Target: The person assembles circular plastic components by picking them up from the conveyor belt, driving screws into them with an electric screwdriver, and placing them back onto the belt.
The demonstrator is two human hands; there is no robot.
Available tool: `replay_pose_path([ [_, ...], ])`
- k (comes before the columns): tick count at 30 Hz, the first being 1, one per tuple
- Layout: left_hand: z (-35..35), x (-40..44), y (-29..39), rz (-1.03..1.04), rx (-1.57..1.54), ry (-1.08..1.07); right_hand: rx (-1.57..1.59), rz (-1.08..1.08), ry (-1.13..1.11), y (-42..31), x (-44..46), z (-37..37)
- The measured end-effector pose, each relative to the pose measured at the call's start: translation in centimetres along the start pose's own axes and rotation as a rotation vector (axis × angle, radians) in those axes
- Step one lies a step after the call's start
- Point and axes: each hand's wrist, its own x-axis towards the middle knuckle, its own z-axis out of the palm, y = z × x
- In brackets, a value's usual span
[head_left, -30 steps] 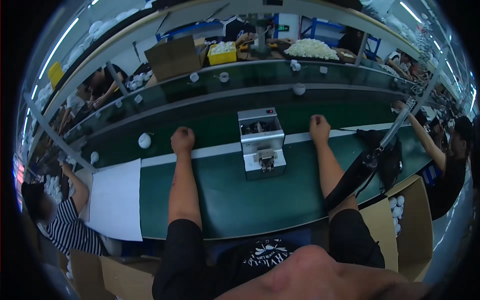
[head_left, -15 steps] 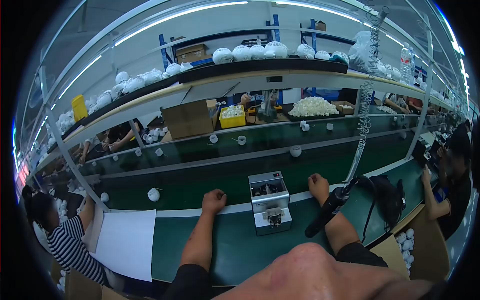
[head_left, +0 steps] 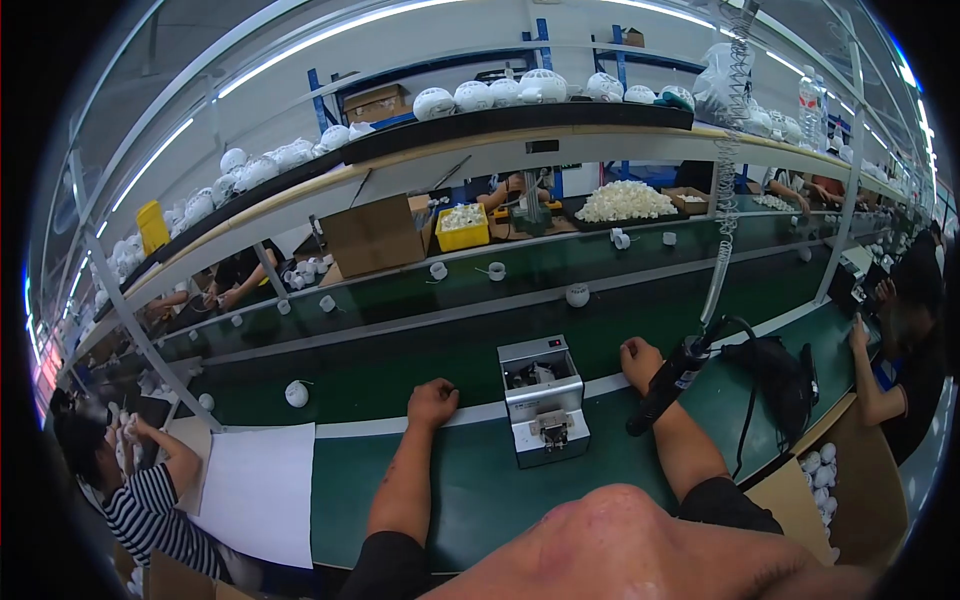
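Observation:
My left hand [head_left: 434,402] rests at the near edge of the green belt, left of a small silver machine, with its fingers curled in. My right hand [head_left: 640,362] lies on the belt's edge to the right of that machine, also loosely closed. Nothing shows in either hand. Between them stands the machine, which looks like a screw feeder [head_left: 545,405], its top open over dark inner parts. A black electric screwdriver [head_left: 668,388] hangs from a coiled spring in front of my right forearm, partly covering it. One round white piece [head_left: 577,295] sits on the belt beyond the feeder.
A white sheet [head_left: 258,490] covers the bench at left, beside a person in stripes [head_left: 150,500]. Another white round piece [head_left: 297,393] lies on the belt. At right are a black bag [head_left: 775,385], a carton of white pieces [head_left: 870,490] and another person. A shelf [head_left: 520,140] crosses above.
The white round pieces on the near belt have shifted left; small white parts on the far belt have shifted right. The striped person's hands have come up. My hands stay in place.

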Motion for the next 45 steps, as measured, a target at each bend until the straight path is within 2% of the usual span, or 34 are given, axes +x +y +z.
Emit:
replay_pose_path([
  [14, 0.0, -0.2, 0.1, -0.005, -0.006, 0.003, -0.144, 0.017, -0.047, 0.4, -0.2, 0.0],
  [18, -0.1, -0.4, 0.2, 0.032, -0.002, 0.030, -0.130, 0.015, -0.043, 0.6, -0.2, 0.2],
  [20, -0.4, -0.4, 0.5, 0.023, -0.010, 0.023, 0.024, -0.011, 0.027, 1.2, -0.1, 0.5],
  [29, 0.0, -0.3, 0.0, 0.009, -0.035, 0.019, -0.107, -0.018, -0.076, 0.5, -0.4, 0.1],
  [45, 0.2, -0.4, -0.4, 0.014, -0.034, 0.015, -0.066, -0.069, -0.077, 0.1, -0.8, -0.2],
])
